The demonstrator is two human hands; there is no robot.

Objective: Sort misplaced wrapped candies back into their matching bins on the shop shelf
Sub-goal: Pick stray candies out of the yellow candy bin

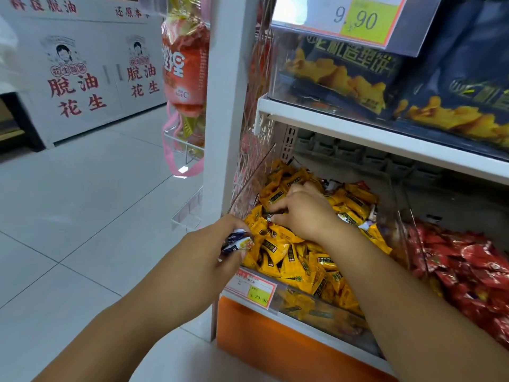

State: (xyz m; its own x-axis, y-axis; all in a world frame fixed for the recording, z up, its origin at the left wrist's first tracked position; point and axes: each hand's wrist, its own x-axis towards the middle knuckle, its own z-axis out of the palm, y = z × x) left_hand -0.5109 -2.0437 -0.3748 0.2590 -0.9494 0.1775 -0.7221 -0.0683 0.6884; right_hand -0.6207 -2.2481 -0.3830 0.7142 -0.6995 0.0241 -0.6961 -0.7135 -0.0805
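Observation:
A clear bin (pixel 278 293) on the low shelf is heaped with yellow wrapped candies (pixel 292 257). My left hand (pixel 220 244) hovers at the bin's front left corner and grips a few dark blue and white wrapped candies (pixel 237 241). My right hand (pixel 305 210) lies on top of the yellow pile, fingers curled and pinching a small dark-wrapped candy (pixel 268 216) among the yellow ones. More dark and white wrappers (pixel 330 184) show at the back of the pile. To the right, a neighbouring bin holds red wrapped candies (pixel 462 260).
A yellow price tag (pixel 250 288) hangs on the bin's front. Above, a white shelf (pixel 358 128) carries dark blue snack bags (pixel 358 70) under a 9.90 tag. A white upright post (pixel 223 106) and hanging orange snack packs (pixel 184 73) stand to the left, over pale floor tiles (pixel 82 216).

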